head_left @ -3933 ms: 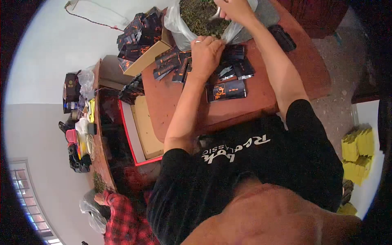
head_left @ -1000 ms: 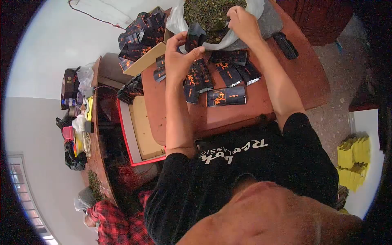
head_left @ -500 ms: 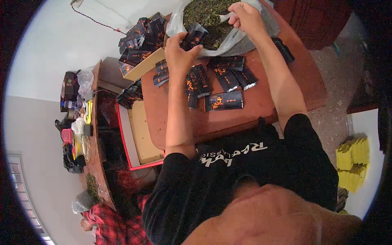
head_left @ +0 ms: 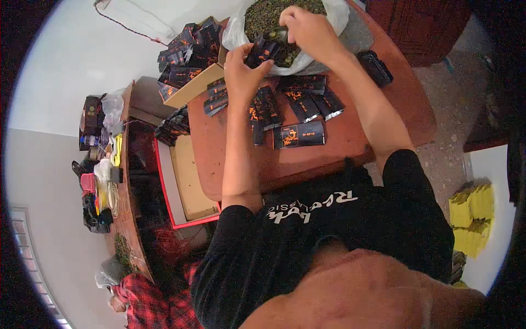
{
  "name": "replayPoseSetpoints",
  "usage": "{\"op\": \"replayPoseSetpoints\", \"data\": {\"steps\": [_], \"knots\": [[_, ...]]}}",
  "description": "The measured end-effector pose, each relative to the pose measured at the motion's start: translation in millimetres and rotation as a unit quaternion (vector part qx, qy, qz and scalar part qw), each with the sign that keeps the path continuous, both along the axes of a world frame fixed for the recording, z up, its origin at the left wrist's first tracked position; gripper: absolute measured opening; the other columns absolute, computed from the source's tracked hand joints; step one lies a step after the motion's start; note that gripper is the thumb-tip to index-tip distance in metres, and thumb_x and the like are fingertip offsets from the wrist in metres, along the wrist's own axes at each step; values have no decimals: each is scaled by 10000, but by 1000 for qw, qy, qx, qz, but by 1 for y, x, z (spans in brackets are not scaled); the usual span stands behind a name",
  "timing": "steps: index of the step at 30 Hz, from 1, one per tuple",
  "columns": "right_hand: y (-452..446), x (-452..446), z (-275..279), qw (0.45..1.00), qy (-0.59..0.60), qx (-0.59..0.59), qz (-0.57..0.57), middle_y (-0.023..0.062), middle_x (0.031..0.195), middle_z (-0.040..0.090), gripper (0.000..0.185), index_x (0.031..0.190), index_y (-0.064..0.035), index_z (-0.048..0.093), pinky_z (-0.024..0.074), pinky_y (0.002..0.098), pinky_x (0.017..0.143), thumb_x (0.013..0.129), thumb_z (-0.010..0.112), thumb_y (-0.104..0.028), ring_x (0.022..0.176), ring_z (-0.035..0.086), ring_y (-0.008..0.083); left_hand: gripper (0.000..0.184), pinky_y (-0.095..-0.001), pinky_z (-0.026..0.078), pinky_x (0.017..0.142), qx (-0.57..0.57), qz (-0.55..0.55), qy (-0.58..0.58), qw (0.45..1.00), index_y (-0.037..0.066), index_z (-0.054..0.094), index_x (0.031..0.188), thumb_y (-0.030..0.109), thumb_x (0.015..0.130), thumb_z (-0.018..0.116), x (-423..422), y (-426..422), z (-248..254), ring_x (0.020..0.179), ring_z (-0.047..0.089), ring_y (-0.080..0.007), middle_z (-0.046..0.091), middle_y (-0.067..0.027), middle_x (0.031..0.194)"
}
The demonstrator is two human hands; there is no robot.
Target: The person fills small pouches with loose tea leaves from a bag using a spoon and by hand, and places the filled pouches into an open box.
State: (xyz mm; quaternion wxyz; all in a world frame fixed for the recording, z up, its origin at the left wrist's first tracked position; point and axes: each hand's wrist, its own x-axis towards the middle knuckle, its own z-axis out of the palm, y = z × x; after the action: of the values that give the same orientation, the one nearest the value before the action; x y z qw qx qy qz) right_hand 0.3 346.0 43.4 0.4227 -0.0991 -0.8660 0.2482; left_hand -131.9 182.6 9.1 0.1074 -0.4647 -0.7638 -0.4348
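Note:
My left hand point(head_left: 244, 74) is closed round a black packet point(head_left: 262, 50) with orange print, at the near edge of a clear plastic bag point(head_left: 234, 34). Dried green leaves point(head_left: 263, 15) fill the bag. My right hand point(head_left: 308, 32) grips a small spoon point(head_left: 278, 35), whose bowl is beside the packet's upper end, over the leaves. Part of the spoon is blurred. Several black packets lie on the reddish table point(head_left: 339, 143) below the bag; one packet point(head_left: 298, 135) lies apart, nearest to me.
An open box point(head_left: 193, 86) of black packets stands left of the bag. A dark object point(head_left: 375, 68) lies on the right. Below the table's left side is a red-edged tray point(head_left: 189, 181). Yellow packets point(head_left: 472, 205) are at the right. A person in a checked sleeve point(head_left: 143, 299) sits lower left.
My left hand has taken hold of a packet since the oldest frame. In the last half second my right hand moved left with the spoon, from over the leaves to the packet.

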Motion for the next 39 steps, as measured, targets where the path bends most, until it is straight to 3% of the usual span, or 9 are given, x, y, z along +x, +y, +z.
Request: {"op": "replayPoseSetpoints", "data": {"steps": [2, 9, 12, 20, 23, 27, 30, 36, 39], "knots": [[-6, -5, -1, 994, -13, 105, -6, 186, 846, 683, 197, 1046, -100, 608, 536, 507, 717, 936, 495, -218, 774, 669, 407, 555, -411, 497, 880, 6, 4, -1, 1000, 21, 640, 1126, 225, 650, 839, 0, 1, -4, 990, 602, -322, 604, -154, 1065], [-15, 5, 9, 982, 42, 179, 44, 192, 756, 680, 237, 953, -47, 612, 544, 480, 703, 953, 478, -243, 758, 685, 372, 538, -408, 490, 891, 4, 13, -41, 999, -8, 637, 1114, 225, 662, 815, 2, -5, -9, 995, 601, -319, 593, -162, 1069], [-13, 20, 29, 997, 59, -20, 40, 121, 670, 640, 277, 984, 22, 590, 497, 372, 590, 984, 462, -224, 614, 642, 221, 541, -403, 486, 903, 31, 13, -66, 997, -22, 634, 1112, 221, 663, 812, -1, -6, -16, 997, 602, -318, 593, -164, 1069], [14, 25, 11, 966, -161, -204, -5, 97, 660, 656, 267, 893, -17, 592, 533, 333, 595, 979, 485, -247, 576, 645, 200, 548, -385, 477, 916, 46, 18, -84, 995, -29, 628, 1125, 203, 669, 825, 3, -18, -15, 1004, 603, -285, 600, -153, 1092], [11, 15, -7, 969, -178, -173, 7, 93, 630, 659, 337, 843, -20, 572, 519, 318, 559, 982, 472, -310, 538, 633, 183, 548, -380, 477, 915, 48, 19, -94, 994, -29, 623, 1132, 198, 675, 825, 1, -20, -19, 1005, 603, -277, 601, -149, 1098], [12, -16, -43, 987, -82, -129, -49, 89, 667, 680, 333, 888, -17, 586, 528, 331, 588, 982, 459, -310, 572, 649, 177, 547, -377, 480, 900, 41, 19, -91, 995, -24, 621, 1132, 204, 678, 826, 1, -19, -21, 996, 600, -276, 598, -143, 1081], [0, -20, -47, 975, -11, -216, -46, 148, 671, 685, 316, 915, -14, 630, 539, 438, 731, 955, 490, -294, 663, 690, 318, 544, -383, 482, 888, 22, 31, -53, 998, -16, 621, 1128, 207, 676, 827, 6, -18, -15, 979, 595, -290, 592, -144, 1054], [1, -8, -44, 952, 37, -304, -22, 89, 729, 706, 293, 1008, -40, 615, 516, 292, 571, 959, 459, -283, 602, 650, 145, 539, -406, 479, 890, 16, 25, -17, 999, -10, 622, 1125, 221, 681, 822, -1, -10, -21, 984, 590, -319, 591, -158, 1052], [11, -6, -41, 942, 18, -334, -23, 83, 750, 712, 281, 1011, -48, 619, 501, 268, 551, 946, 469, -276, 618, 649, 127, 543, -408, 479, 898, 1, 36, 3, 999, -9, 622, 1131, 226, 682, 819, 2, -10, -17, 1002, 592, -325, 596, -162, 1060]]}}
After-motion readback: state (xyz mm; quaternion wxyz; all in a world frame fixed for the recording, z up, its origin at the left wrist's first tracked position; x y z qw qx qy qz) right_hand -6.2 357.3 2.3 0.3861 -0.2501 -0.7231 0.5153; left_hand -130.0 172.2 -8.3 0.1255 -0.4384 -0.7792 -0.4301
